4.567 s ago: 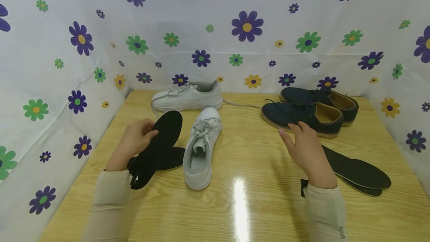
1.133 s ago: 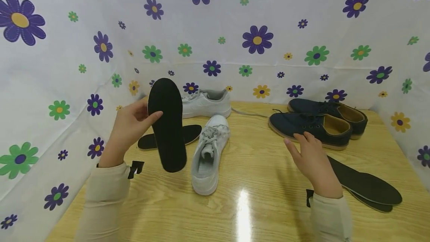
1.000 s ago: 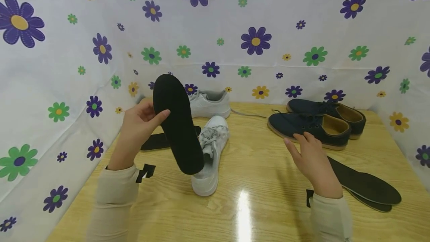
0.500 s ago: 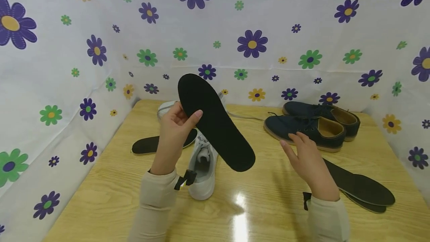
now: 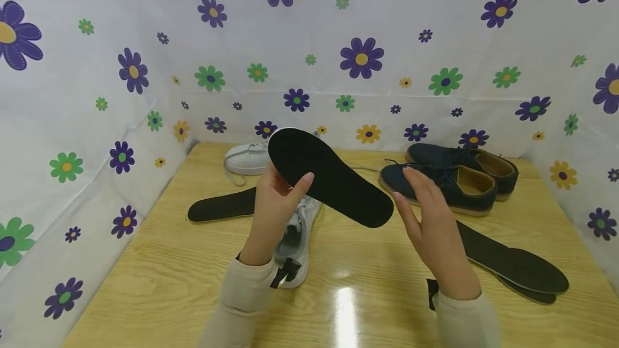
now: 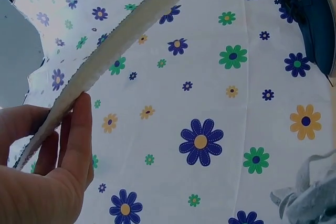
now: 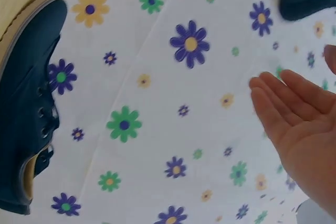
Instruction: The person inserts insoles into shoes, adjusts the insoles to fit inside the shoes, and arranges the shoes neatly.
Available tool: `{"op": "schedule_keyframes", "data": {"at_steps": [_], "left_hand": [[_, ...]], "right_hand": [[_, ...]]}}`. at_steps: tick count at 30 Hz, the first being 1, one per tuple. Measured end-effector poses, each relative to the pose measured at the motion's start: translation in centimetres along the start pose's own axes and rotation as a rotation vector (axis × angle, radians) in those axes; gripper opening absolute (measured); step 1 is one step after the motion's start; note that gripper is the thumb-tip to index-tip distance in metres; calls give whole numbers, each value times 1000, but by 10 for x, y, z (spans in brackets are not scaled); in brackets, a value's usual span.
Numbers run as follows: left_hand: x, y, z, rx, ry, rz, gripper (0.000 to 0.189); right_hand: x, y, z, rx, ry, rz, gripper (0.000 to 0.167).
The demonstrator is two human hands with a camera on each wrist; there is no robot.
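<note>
My left hand (image 5: pixel 275 203) pinches a black insole (image 5: pixel 333 179) near its wider end, thumb on the dark face and fingers behind. Held above the table, the insole slants down to the right. Its pale edge and underside (image 6: pixel 113 40) show in the left wrist view. My right hand (image 5: pixel 430 224) is beside the insole's narrower end, fingers extended and holding nothing. In the right wrist view that hand (image 7: pixel 304 114) has its palm turned up. Below the left hand stands a white sneaker (image 5: pixel 296 240), partly covered by hand and insole.
A second black insole (image 5: pixel 220 207) lies on the wooden table (image 5: pixel 159 278) at left. Another white sneaker (image 5: pixel 244 159) stands behind. At right are two navy shoes (image 5: pixel 416 180) and two stacked dark insoles (image 5: pixel 527 268). A flowered cloth (image 5: pixel 309 26) hangs around the back and sides.
My left hand has lifted the insole off the table at left, carried it rightward over the white sneaker and tilted it flatter. My right hand has moved slightly toward its end.
</note>
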State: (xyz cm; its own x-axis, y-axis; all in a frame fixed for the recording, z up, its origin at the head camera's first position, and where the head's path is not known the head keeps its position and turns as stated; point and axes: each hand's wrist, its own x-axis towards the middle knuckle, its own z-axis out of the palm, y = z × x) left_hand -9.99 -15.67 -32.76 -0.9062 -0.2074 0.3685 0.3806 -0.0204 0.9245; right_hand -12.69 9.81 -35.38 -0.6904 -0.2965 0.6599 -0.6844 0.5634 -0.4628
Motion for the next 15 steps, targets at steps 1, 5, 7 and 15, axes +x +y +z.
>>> {"op": "schedule_keyframes", "data": {"at_steps": [1,5,7,15], "left_hand": [[-1,-1,3,6,-8,-5,40],[-5,-4,16,38,-49,-21,27],[-8,-6,22,52,-78,-27,24],[-18,-13,38,229,-188,-17,26]], "right_hand": [[0,-4,2,7,23,-43,50],[2,-20,13,28,70,-178,68],[2,-27,20,15,63,-197,76],[-2,-35,33,-81,59,-177,96]]}}
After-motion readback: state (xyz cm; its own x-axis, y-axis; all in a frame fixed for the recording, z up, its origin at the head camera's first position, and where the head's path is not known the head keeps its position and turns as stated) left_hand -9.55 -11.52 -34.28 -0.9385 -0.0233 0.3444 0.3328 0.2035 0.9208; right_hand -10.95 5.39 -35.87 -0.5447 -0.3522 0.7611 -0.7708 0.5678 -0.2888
